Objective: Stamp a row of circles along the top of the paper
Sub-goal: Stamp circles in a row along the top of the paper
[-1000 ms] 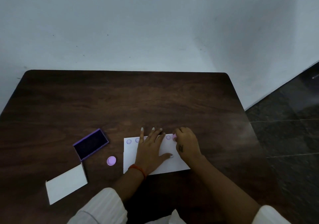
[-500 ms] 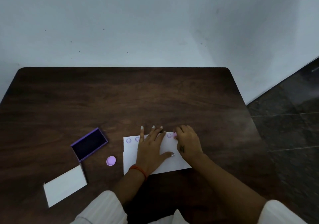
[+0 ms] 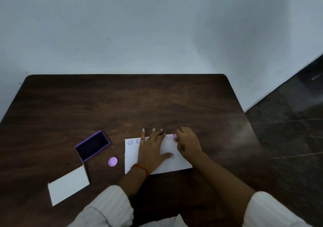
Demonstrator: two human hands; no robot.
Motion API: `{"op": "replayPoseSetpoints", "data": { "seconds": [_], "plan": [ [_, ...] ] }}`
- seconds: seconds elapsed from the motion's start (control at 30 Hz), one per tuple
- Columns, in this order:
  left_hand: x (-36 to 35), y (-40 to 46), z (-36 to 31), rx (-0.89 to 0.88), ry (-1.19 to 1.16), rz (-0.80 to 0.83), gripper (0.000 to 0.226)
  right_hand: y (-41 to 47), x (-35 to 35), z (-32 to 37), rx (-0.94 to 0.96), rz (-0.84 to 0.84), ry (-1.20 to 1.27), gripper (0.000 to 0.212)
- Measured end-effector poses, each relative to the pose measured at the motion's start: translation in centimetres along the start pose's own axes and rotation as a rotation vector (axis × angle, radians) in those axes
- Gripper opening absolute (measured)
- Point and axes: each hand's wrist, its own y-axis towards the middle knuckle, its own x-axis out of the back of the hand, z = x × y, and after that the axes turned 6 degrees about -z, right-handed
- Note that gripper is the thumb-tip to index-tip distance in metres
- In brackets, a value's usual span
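A white sheet of paper [image 3: 173, 164] lies on the dark wooden table [image 3: 122, 108] near its front edge. Purple circles [image 3: 129, 142] run along the paper's top edge; some are hidden under my hand. My left hand [image 3: 152, 150] presses flat on the paper with fingers spread. My right hand [image 3: 187, 143] grips a small pink stamp [image 3: 174, 136] and holds it down at the paper's top right, just right of the last visible circle [image 3: 168, 137].
An open purple ink pad [image 3: 92, 145] sits left of the paper. A round lilac cap [image 3: 112, 161] lies between them. A white lid or card [image 3: 69, 185] lies at the front left. A wall stands behind the table; dark floor lies to the right.
Both hands and the stamp stay in place on the paper. Only the camera view has shifted slightly.
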Motion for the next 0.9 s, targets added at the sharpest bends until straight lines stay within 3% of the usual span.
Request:
{"op": "replayPoseSetpoints", "data": {
  "seconds": [0.07,0.13,0.27,0.4,0.5,0.73,0.9],
  "plan": [
    [0.4,0.0,-0.4,0.003,0.013,0.033,0.076,0.2,0.5,-0.3,-0.034,0.040,0.043,0.009],
    [0.7,0.1,-0.7,-0.004,0.028,0.060,0.075,0.2,1.2,0.0,-0.183,0.012,0.195,0.010],
    [1.7,0.1,-1.2,0.020,-0.003,0.088,0.072,-0.6,3.8,1.1,-0.665,-0.259,0.830,0.009],
    [2.7,-0.7,-0.8,0.056,-0.068,-0.029,0.069,-1.9,5.8,1.1,-1.037,-0.259,1.600,0.009],
    [3.8,-2.3,0.4,0.087,-0.129,-0.125,0.069,-3.8,5.5,1.0,-1.124,-0.202,1.906,0.010],
    [5.4,-7.7,4.3,0.323,-0.178,-0.318,0.053,-6.6,3.2,2.0,-1.171,-0.115,2.035,0.010],
    [5.5,-9.6,5.7,0.499,-0.156,-0.346,0.054,-7.5,2.3,3.1,-1.175,-0.087,2.029,0.011]
  ]
}}
